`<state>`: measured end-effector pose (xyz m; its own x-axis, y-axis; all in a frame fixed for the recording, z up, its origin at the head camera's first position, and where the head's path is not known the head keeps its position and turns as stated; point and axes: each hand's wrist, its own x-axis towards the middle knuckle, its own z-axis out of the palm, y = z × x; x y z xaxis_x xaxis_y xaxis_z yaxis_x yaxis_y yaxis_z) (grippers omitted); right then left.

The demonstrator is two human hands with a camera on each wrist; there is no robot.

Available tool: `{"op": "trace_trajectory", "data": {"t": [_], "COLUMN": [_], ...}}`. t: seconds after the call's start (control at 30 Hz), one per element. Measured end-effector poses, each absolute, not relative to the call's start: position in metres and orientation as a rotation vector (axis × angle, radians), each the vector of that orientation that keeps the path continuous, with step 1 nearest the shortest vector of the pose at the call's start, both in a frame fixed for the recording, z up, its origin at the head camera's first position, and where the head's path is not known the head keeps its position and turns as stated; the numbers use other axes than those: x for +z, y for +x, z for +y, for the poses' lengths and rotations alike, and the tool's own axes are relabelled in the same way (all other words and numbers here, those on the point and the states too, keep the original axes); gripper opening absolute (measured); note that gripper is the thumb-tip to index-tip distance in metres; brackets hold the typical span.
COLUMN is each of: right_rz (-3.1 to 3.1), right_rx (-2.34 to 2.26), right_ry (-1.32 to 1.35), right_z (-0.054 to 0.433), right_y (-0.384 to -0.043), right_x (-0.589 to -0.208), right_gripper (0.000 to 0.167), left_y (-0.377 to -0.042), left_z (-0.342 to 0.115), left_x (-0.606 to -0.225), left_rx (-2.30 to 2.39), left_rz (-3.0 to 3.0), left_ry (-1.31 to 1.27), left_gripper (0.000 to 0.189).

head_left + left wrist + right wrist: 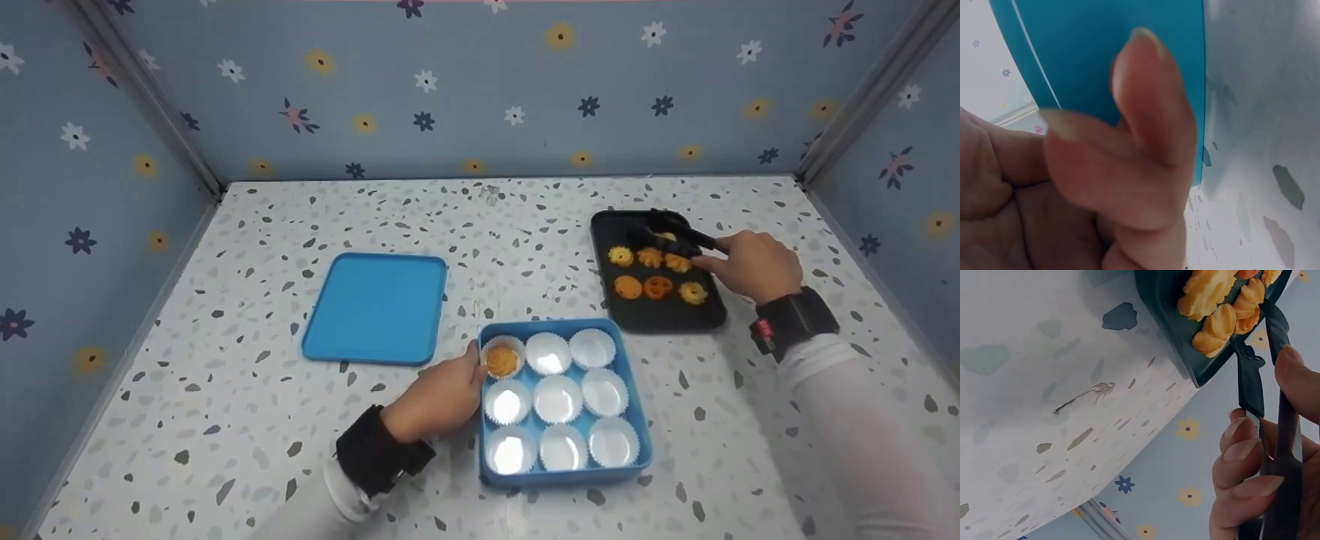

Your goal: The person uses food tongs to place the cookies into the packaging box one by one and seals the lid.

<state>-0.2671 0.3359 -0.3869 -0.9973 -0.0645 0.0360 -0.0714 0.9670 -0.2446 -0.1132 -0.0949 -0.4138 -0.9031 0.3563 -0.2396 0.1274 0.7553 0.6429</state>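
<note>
Presently: black tongs, gripped by your right hand, the nearer, long axis running leftward over cookies on the black tray. Your left hand, fingers loosely bent, touches the blue box.

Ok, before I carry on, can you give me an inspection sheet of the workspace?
Surface: white, speckled tabletop.
Job's things: blue box with nine white paper cups; the far-left cup holds a swirled cookie, the other eight look empty. Black tray with assorted cookies, beyond the box to the right. Blue square panel, perhaps a lid, lying to the left.
Clutter: nothing seen.
Hands: left hand at the box's left side; right hand grips black tongs, their tips at the cookies; whether they pinch one is unclear.
Cables: nothing seen.
Surroundings: blue flower-patterned walls.
</note>
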Motion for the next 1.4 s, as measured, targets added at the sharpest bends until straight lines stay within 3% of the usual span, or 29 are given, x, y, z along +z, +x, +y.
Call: {"op": "trace_trajectory", "data": {"t": [0.4,1.0,1.4], "right_rz": [-3.121,-3.092,-3.206], "right_rx": [0.297,0.305,0.216], "right_ry": [0.079,0.137,0.107], "right_z": [0.330,0.329,0.321], "right_y": [-0.270,-0.267,-0.274], "right_x": [-0.382,-0.369,-0.360], "right_gripper": [0.074,0.054,0.063], "left_y": [-0.113,-0.114,-0.114], "left_z": [-0.095,-0.095,-0.094], "left_x": [-0.414,-0.414,-0.414], "left_rx": [0.914,0.915,0.928], "left_rz": [2.609,2.602,2.588], "left_ry": [0.364,0.365,0.363], "left_gripper": [0.058,0.059,0.059]}}
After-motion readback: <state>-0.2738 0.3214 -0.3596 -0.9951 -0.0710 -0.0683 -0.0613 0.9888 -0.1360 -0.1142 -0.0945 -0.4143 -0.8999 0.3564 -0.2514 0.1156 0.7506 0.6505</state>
